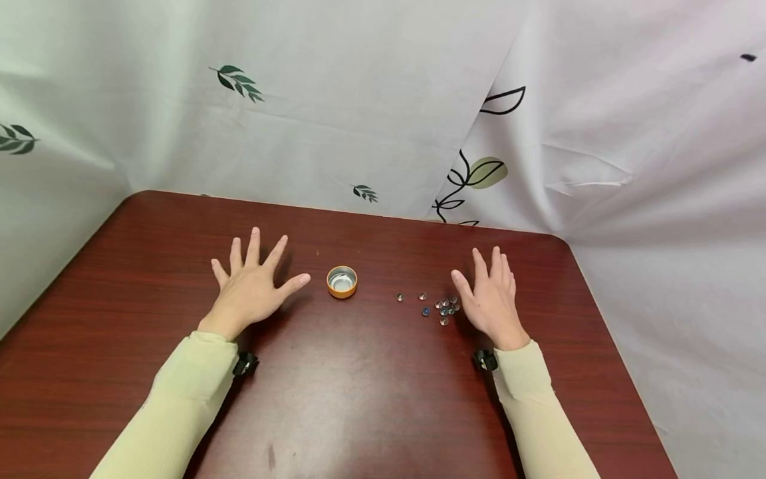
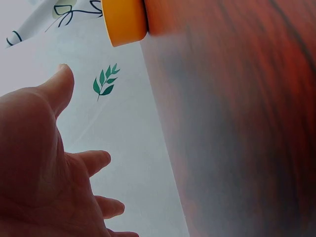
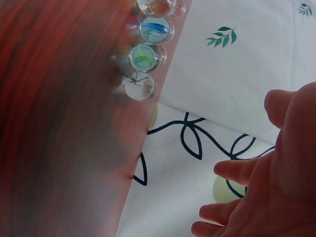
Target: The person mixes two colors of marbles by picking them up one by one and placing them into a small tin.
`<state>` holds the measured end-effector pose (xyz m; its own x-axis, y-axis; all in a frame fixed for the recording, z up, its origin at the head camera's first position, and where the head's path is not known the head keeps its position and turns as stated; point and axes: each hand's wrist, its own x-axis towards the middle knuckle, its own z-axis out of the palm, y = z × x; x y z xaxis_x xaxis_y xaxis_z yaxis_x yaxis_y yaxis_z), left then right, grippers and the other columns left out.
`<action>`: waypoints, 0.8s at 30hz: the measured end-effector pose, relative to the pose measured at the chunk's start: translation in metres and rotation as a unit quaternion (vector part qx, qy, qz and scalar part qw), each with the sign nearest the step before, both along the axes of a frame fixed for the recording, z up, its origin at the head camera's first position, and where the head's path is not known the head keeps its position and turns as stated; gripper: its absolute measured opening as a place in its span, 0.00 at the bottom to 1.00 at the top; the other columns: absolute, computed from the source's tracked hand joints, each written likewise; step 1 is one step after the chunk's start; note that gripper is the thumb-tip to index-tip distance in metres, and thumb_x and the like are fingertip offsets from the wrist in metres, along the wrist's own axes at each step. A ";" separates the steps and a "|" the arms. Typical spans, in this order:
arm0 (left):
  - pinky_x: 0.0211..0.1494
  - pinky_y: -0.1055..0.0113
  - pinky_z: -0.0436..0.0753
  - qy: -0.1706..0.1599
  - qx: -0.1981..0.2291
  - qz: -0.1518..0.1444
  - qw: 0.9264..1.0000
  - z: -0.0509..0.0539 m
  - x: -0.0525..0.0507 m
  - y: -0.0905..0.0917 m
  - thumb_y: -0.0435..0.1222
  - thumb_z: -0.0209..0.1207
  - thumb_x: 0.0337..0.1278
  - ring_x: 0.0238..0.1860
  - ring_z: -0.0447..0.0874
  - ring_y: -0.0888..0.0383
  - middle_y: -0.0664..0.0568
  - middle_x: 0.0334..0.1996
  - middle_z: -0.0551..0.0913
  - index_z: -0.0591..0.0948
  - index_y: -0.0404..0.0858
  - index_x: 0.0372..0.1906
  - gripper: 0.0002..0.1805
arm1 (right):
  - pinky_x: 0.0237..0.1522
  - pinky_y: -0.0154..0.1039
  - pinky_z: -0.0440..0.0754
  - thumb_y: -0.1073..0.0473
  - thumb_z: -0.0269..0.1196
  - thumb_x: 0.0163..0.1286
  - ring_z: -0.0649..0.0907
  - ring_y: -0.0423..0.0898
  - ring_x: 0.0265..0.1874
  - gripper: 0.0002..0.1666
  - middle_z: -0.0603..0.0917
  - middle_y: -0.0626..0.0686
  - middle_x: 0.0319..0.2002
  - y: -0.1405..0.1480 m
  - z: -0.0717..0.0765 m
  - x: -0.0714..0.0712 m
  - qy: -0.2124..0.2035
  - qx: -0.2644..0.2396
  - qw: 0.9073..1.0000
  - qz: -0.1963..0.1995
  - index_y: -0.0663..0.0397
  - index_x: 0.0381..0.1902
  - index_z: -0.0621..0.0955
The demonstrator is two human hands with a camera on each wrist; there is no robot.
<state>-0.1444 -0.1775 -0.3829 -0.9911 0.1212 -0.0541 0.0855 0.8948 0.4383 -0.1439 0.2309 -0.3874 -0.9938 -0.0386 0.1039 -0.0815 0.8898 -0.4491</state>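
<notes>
My left hand (image 1: 248, 293) is held over the table with its fingers spread and nothing in it. Just right of its thumb stands a small round orange tin (image 1: 342, 293), open at the top with a silvery inside; its orange side (image 2: 127, 22) shows at the top of the left wrist view. My right hand (image 1: 491, 303) has its fingers extended and is bare too. Left of that hand lie several glass marbles (image 1: 445, 311), loosely clustered, some clear and some bluish. In the right wrist view a marble with a green swirl (image 3: 146, 58) is visible.
The dark red wooden table (image 1: 335, 406) has rounded far corners. White cloth (image 1: 335, 120) with leaf prints hangs behind it and along the sides. Two single marbles, one of them this marble (image 1: 400, 297), lie between the tin and the cluster.
</notes>
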 end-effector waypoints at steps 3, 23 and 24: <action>0.60 0.19 0.25 -0.001 0.000 0.000 1.000 0.000 0.000 0.000 0.72 0.45 0.62 0.75 0.22 0.26 0.35 0.79 0.26 0.48 0.48 0.82 0.52 | 0.71 0.69 0.41 0.35 0.46 0.79 0.39 0.66 0.77 0.46 0.39 0.70 0.78 0.000 0.000 0.001 -0.004 -0.001 1.000 -0.001 0.61 0.79 0.55; 0.61 0.19 0.27 0.002 0.012 0.002 1.000 0.001 0.000 0.002 0.73 0.45 0.62 0.75 0.23 0.26 0.36 0.79 0.26 0.46 0.49 0.82 0.53 | 0.72 0.67 0.39 0.36 0.46 0.79 0.39 0.65 0.78 0.45 0.39 0.69 0.79 0.000 0.001 0.004 -0.014 -0.017 1.000 -0.003 0.61 0.79 0.55; 0.61 0.19 0.27 0.003 0.013 0.002 1.000 0.001 0.000 0.002 0.73 0.45 0.62 0.75 0.23 0.27 0.36 0.79 0.26 0.46 0.49 0.82 0.53 | 0.72 0.68 0.39 0.36 0.46 0.79 0.39 0.65 0.77 0.45 0.39 0.69 0.79 0.000 0.002 0.005 -0.013 -0.018 1.000 -0.003 0.61 0.79 0.55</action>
